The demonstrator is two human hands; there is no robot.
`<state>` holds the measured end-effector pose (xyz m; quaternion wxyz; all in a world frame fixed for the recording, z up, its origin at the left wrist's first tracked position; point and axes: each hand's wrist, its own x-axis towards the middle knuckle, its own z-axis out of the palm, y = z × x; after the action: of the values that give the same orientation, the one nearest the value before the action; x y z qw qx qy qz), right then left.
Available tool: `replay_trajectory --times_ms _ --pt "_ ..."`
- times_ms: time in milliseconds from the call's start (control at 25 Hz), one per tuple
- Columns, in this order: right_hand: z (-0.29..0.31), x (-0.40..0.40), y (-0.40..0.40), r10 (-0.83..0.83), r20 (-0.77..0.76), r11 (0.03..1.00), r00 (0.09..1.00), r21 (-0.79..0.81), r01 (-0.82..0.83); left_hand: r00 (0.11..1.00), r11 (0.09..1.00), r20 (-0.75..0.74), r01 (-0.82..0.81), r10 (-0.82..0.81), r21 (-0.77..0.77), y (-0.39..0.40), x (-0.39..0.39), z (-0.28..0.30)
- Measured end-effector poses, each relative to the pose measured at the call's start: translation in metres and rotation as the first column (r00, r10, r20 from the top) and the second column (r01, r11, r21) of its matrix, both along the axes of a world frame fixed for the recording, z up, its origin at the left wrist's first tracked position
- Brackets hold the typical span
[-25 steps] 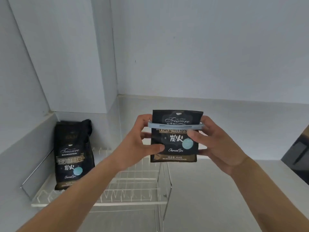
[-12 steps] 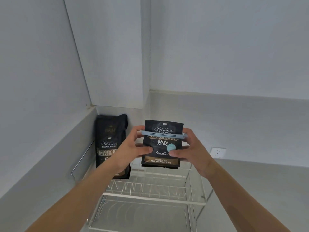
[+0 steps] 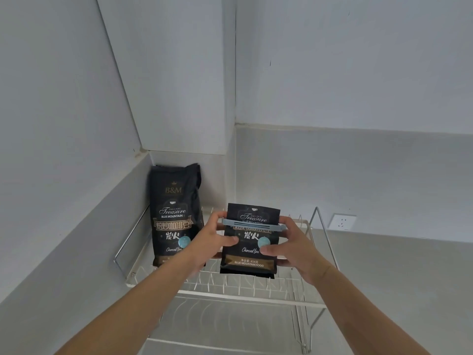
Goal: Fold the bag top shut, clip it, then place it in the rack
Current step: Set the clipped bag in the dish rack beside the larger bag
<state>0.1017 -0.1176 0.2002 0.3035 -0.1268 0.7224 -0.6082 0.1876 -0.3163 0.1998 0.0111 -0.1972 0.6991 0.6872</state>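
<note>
A black coffee bag point(image 3: 249, 262) with its top folded down is held upright over the upper tier of a white wire rack point(image 3: 245, 295). A light blue clip point(image 3: 253, 226) is clamped across the fold. My left hand point(image 3: 210, 242) grips the bag's left edge, thumb on the front. My right hand point(image 3: 291, 248) grips the right edge, thumb pressed near the round blue label. The bag's bottom edge sits just above or at the rack's prongs; I cannot tell if it touches.
A taller black coffee bag point(image 3: 175, 216), unclipped, stands at the rack's left end against the corner wall. The rack has a lower tier point(image 3: 230, 326) beneath. A wall socket point(image 3: 342, 222) lies to the right, above a grey counter point(image 3: 399, 278).
Both hands have carried the clipped bag down and forward, from in front of the wall to just over the rack's upper tier. The view has swung left toward the corner.
</note>
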Motion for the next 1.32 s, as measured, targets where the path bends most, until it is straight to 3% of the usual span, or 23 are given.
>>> replay_trajectory --times_ms 400,560,840,1040,1200,1320 --pt "-0.013 -0.009 -0.011 -0.003 0.011 0.995 1.0 0.103 0.002 0.998 0.999 0.067 0.001 -0.003 0.034 -0.007 -0.003 -0.013" --pt "-0.018 -0.011 -0.011 0.022 0.081 0.994 0.996 0.104 -0.03 0.995 0.999 0.094 0.025 -0.029 0.046 -0.01 -0.004 -0.015" --pt "-0.02 -0.014 -0.012 0.075 0.088 0.987 0.993 0.133 -0.086 0.976 0.989 0.168 0.143 -0.137 -0.024 -0.011 -0.007 -0.017" --pt "-0.021 -0.013 -0.014 0.08 0.107 0.987 0.991 0.129 -0.093 0.977 0.989 0.162 0.145 -0.139 -0.024 -0.013 -0.007 -0.018" --pt "-0.02 -0.014 -0.013 0.08 0.105 0.988 0.991 0.121 -0.093 0.959 0.97 0.158 0.242 -0.236 -0.016 -0.013 -0.004 -0.021" --pt "-0.021 -0.013 -0.013 0.091 0.105 0.986 0.99 0.129 -0.104 0.964 0.975 0.168 0.217 -0.207 -0.047 -0.014 -0.005 -0.024"
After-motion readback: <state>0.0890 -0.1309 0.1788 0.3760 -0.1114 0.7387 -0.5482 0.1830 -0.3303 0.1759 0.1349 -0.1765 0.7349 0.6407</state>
